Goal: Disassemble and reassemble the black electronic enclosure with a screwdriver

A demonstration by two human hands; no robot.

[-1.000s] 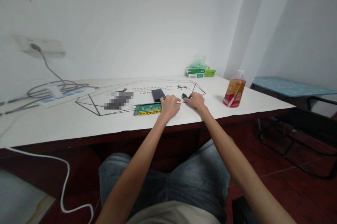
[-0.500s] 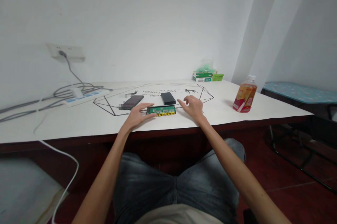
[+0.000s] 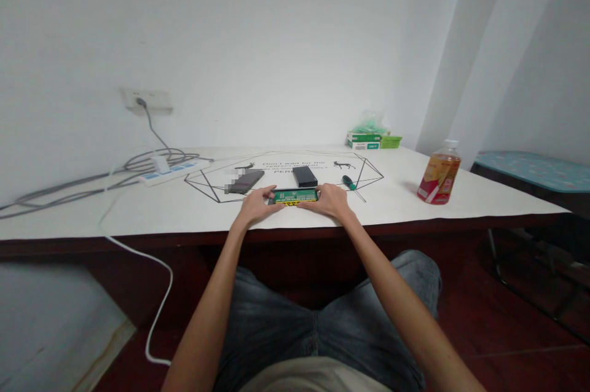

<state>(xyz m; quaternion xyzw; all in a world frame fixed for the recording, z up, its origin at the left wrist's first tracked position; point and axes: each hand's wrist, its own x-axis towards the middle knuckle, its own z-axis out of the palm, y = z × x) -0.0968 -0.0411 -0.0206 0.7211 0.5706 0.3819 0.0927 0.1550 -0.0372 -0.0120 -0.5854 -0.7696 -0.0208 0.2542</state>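
Ok, I'm seeing half-curled L hand [image 3: 256, 206] & R hand [image 3: 332, 202] gripping PCB [image 3: 295, 195], long axis running L–R, yellow ports [image 3: 292, 203] facing nearside; white tbl [image 3: 387, 204], wall [image 3: 258, 60] behind.

Plastic ports [image 3: 291, 203], denim trousers [image 3: 270, 321]

Single head view, forward and down over table [image 3: 157, 214], facing wall [image 3: 258, 48]
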